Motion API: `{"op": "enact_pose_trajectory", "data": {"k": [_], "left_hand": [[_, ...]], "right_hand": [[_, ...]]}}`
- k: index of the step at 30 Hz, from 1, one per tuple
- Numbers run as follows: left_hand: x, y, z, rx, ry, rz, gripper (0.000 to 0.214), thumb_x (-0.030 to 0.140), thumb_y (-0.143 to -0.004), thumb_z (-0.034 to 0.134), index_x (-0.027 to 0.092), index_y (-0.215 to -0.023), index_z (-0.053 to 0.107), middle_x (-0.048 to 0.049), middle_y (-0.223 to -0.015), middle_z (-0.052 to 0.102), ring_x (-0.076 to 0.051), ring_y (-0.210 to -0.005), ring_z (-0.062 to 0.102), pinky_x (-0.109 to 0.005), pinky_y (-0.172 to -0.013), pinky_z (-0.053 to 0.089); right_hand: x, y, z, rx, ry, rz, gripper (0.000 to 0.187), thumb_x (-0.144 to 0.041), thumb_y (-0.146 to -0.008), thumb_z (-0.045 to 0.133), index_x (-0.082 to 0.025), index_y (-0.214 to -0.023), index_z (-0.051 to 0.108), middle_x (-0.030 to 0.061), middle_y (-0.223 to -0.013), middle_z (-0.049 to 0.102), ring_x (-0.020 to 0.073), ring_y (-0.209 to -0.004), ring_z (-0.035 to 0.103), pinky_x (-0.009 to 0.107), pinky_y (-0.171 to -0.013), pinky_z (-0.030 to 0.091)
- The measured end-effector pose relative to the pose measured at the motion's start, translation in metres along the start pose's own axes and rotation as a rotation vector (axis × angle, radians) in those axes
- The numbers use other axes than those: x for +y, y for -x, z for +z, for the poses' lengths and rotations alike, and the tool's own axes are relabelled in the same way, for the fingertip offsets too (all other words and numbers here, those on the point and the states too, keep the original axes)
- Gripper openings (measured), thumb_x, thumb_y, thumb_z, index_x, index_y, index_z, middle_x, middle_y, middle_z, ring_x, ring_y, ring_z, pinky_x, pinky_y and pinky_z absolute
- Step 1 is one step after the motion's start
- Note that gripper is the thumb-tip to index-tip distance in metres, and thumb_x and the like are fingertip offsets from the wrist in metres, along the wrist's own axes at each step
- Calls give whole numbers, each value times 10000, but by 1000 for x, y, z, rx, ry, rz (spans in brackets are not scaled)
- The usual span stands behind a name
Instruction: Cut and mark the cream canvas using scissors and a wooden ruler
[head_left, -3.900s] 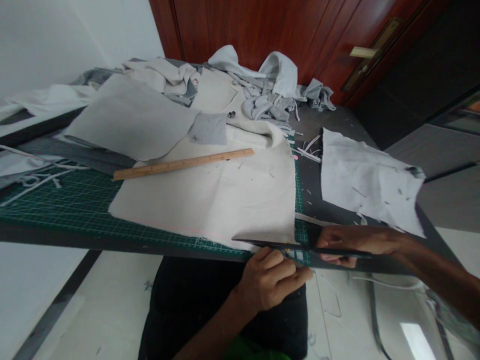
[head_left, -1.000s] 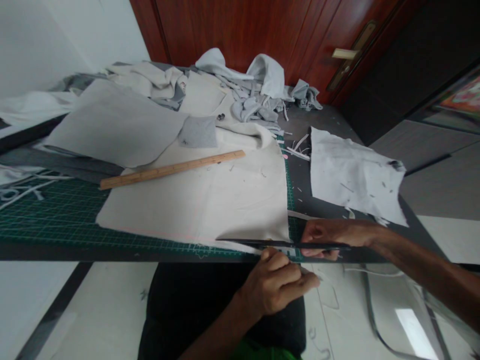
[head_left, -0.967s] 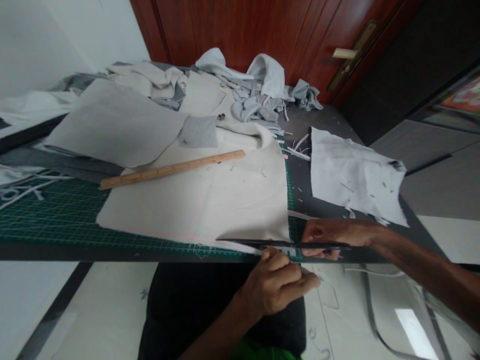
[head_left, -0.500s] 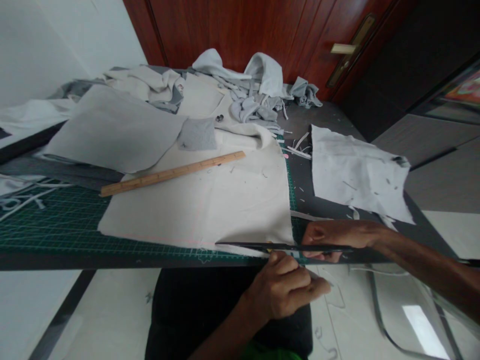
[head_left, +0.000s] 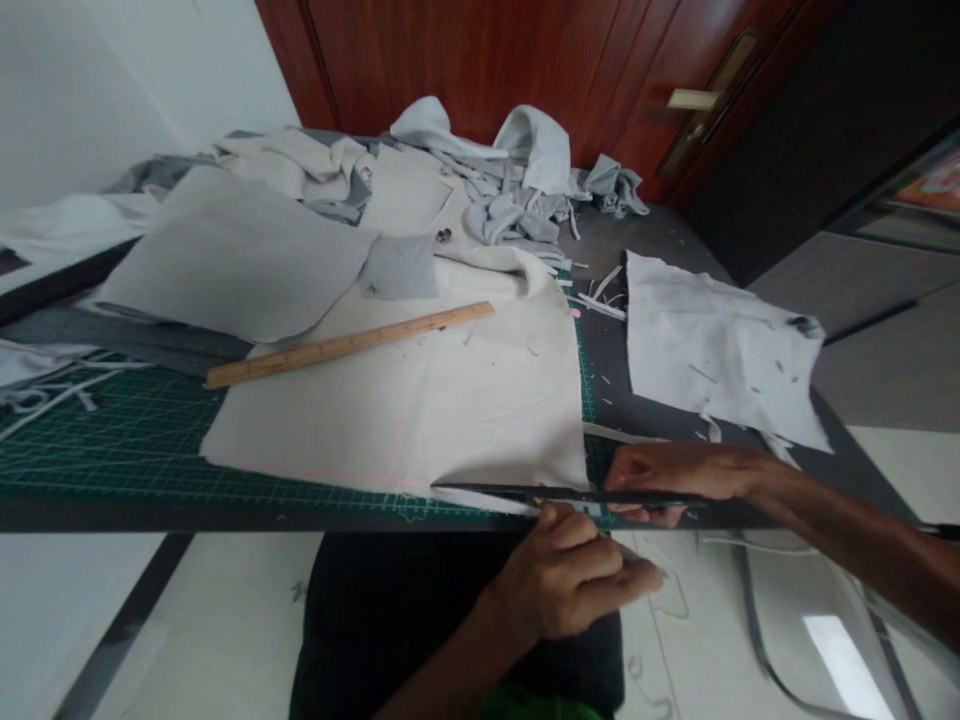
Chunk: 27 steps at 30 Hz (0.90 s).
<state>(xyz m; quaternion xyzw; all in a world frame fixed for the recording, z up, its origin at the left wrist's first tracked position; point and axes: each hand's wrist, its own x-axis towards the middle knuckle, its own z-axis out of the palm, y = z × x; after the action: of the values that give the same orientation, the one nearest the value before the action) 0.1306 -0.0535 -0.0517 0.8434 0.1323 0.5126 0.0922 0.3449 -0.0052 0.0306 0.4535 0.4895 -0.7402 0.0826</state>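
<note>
A large piece of cream cloth [head_left: 480,400] lies on the green cutting mat [head_left: 112,440], a faint pink line running near its front edge. My right hand [head_left: 667,480] is closed around the handle of long dark scissors [head_left: 487,489]. Their blades point left along that front edge, the tip at the cloth. Just below the scissors' pivot, my left hand [head_left: 570,575] pinches the narrow strip of cloth [head_left: 502,504] along the edge. Its thumb and fingertips are partly hidden.
A wooden ruler [head_left: 352,345] lies slantwise on the cloth. Grey fabric panels [head_left: 240,255] and heaped scraps [head_left: 510,215] fill the back and left. On the right are a white cloth piece [head_left: 712,340] and thin offcuts [head_left: 604,300]. The table edge [head_left: 225,520] runs close to me.
The view has shifted slightly, so the table things appear a little to the right. Both hands, the scissors and the cloth keep nearly the same positions relative to one another.
</note>
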Motion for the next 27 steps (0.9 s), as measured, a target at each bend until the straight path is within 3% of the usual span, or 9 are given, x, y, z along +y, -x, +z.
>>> {"op": "enact_pose_trajectory", "data": {"k": [10, 20, 27], "left_hand": [[3, 4, -11, -18, -27, 6, 107, 164, -965, 730, 246, -915, 777, 51, -644, 477, -125, -745, 393, -306, -758, 324], [7, 6, -20, -17, 20, -41, 163, 167, -1025, 641, 243, -971, 774, 52, -650, 486, -122, -736, 413, -306, -748, 364], [8, 8, -16, -23, -14, -33, 48, 244, -969, 747, 275, -974, 783, 54, -657, 476, -117, -741, 425, -313, -730, 360]], "right_hand": [[8, 12, 4, 51, 68, 4, 569, -729, -862, 620, -182, -735, 534, -53, -604, 434, 57, -504, 321, 211, -458, 237], [2, 17, 10, 10, 114, 20, 585, -695, -788, 717, -203, -657, 430, -70, -592, 365, 58, -530, 295, 206, -477, 262], [-4, 10, 11, 3, 173, -8, 579, -702, -788, 701, -204, -659, 435, -67, -588, 387, 59, -524, 322, 215, -474, 251]]}}
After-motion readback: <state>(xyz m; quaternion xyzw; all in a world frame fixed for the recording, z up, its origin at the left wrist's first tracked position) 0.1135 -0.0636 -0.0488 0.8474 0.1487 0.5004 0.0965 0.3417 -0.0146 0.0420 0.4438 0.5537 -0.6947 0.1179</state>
